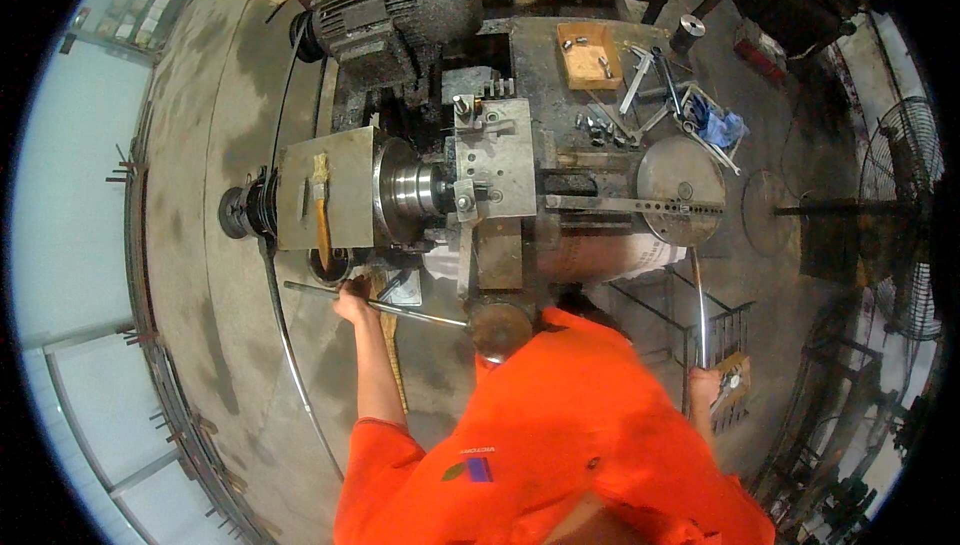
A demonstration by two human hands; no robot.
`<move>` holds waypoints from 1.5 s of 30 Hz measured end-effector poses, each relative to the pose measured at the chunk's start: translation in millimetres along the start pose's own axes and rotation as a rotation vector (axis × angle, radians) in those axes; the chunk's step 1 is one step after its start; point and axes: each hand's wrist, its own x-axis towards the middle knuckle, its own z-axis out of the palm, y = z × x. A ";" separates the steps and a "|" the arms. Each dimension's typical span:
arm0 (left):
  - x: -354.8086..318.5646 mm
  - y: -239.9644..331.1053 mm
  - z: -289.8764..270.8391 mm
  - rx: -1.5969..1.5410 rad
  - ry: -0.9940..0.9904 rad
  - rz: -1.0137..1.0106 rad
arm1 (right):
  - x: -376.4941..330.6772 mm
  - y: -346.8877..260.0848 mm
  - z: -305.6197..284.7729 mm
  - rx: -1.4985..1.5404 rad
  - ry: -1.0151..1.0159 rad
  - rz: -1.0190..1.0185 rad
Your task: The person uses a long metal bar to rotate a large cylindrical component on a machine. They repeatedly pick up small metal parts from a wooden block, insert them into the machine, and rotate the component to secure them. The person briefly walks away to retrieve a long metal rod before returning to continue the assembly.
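Note:
My left hand (353, 302) is closed round a long metal rod (420, 316), which runs to a round metal hub (500, 331) at the front of a lathe-like machine. On the right, my right hand (703, 385) grips the lower end of a shiny lever bar (698, 295). That bar reaches up to the edge of a large round plate (682, 170). Between the hands, a shiny stepped metal cylinder (415, 189) sits at the chuck (394, 180), beside the tool block (510, 160). A paintbrush (321, 207) with a wooden handle lies on the flat machine cover (350, 175).
A greasy motor (400, 15) stands behind the machine. Far right on the bench are a wooden tray (588, 55), a caliper (635, 80), wrenches (668, 80) and a blue cloth (718, 125). A caged fan (905, 215) stands at right. Bar stock (150, 275) lines the left wall.

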 end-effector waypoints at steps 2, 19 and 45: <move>3.2 -2.2 -2.2 0.001 -0.017 0.008 | 0.2 1.3 2.0 0.017 0.003 0.008; 14.6 -5.3 -9.3 0.038 -0.045 -0.013 | -8.3 5.6 20.4 0.072 -0.001 0.017; 18.2 -23.5 -28.6 0.010 -0.105 -0.044 | 212.0 -83.7 -99.7 -0.410 0.297 -0.357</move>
